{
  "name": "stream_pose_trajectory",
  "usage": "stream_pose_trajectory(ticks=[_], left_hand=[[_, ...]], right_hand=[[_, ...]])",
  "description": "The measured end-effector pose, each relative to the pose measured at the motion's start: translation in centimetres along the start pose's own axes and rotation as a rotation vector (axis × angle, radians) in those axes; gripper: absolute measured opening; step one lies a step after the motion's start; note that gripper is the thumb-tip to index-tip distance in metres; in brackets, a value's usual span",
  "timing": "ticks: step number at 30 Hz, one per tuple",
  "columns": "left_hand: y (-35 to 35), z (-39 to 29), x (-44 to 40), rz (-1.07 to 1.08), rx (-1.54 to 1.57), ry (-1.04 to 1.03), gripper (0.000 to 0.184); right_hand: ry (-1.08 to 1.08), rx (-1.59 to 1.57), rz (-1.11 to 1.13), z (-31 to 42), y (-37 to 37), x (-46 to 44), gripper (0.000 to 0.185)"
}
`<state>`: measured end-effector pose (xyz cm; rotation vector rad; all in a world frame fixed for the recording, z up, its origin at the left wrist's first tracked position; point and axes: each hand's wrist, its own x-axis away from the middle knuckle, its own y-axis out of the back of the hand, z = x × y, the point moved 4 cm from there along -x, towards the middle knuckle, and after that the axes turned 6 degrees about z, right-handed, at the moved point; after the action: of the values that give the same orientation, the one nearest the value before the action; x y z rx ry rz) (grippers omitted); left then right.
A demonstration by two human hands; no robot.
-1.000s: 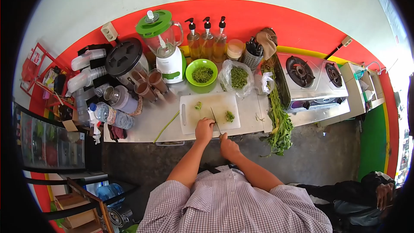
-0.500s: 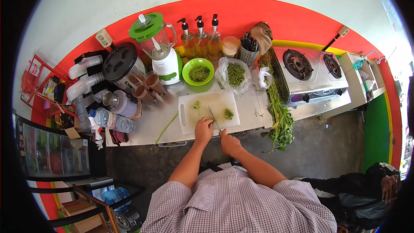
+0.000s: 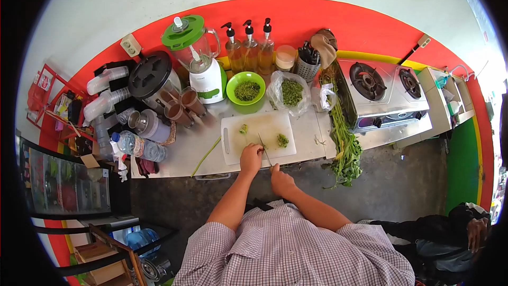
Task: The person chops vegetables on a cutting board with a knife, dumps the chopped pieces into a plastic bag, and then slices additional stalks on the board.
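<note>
My right hand (image 3: 283,181) grips the handle of a kitchen knife (image 3: 265,151), its blade pointing up and left over the lower part of a white cutting board (image 3: 259,121). Just left of the blade, my left hand (image 3: 251,158) is closed with its fingertips at the knife; what they hold is hidden. Chopped green pieces (image 3: 282,140) lie in a small heap right of the blade. A smaller green piece (image 3: 243,129) rests at upper left on the board. Left of the board, a long green stalk (image 3: 206,157) lies slanting on the metal counter.
Behind the board stand a green bowl (image 3: 245,105) and a plastic bag (image 3: 274,94), both holding chopped greens. A blender (image 3: 206,82) and pump bottles (image 3: 249,53) are farther back. Leafy stalks (image 3: 344,151) hang over the counter edge beside a gas stove (image 3: 385,92). Bottles and cups crowd the left.
My right hand has drawn slightly back toward my body, and the knife tip has come back with it. My left hand stays by the blade. The whole view has shifted slightly.
</note>
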<state>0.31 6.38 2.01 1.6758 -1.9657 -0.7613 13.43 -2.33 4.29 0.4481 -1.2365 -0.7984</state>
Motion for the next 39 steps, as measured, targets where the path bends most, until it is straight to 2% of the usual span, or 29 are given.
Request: stream_pose_trajectory(ticks=[2,4,8,11,19,21,23,24,29,33,35,39], left_hand=[[-0.1,-0.3,0.6,0.002,-0.019,-0.001,0.010],[0.3,-0.7,1.0,-0.091,-0.098,-0.091,0.010],[0.3,-0.4,0.9,-0.110,-0.057,-0.151,0.009],[0.0,0.5,0.8,-0.082,0.000,-0.078,0.010],[0.3,0.6,-0.2,0.060,0.081,0.054,0.008],[0.5,0.3,0.0,0.037,0.074,0.043,0.008],[0.3,0.2,0.5,0.021,0.067,0.037,0.008],[0.3,0.1,0.8,-0.018,0.026,0.005,0.008],[0.1,0.2,1.0,-0.080,-0.044,-0.036,0.007],[-0.1,0.5,0.8,-0.059,0.026,0.017,0.007],[-0.1,0.8,1.0,-0.048,0.046,0.027,0.007],[0.1,0.3,1.0,-0.071,-0.013,-0.032,0.008]], right_hand=[[0.007,-0.018,-0.006,-0.6,-1.0,-0.8,0.058],[0.026,-0.021,-0.010,-0.5,0.1,-0.8,0.058],[0.019,0.006,0.018,0.2,0.8,0.1,0.058],[0.020,-0.032,-0.062,-0.6,-1.8,-0.7,0.068],[0.022,-0.020,-0.015,-0.1,-0.6,-0.3,0.067],[0.010,-0.029,-0.023,-0.2,-1.0,-0.3,0.067],[0.021,-0.007,-0.022,-0.2,-0.8,-0.7,0.054],[0.021,-0.009,-0.019,-0.1,-0.2,-0.5,0.054],[0.020,0.000,-0.006,0.3,0.2,0.3,0.058],[0.014,-0.046,-0.014,-0.5,-1.4,-0.8,0.059],[0.039,-0.018,-0.004,-0.2,0.1,-0.8,0.070],[0.038,-0.025,0.033,0.5,0.4,-0.2,0.072]])
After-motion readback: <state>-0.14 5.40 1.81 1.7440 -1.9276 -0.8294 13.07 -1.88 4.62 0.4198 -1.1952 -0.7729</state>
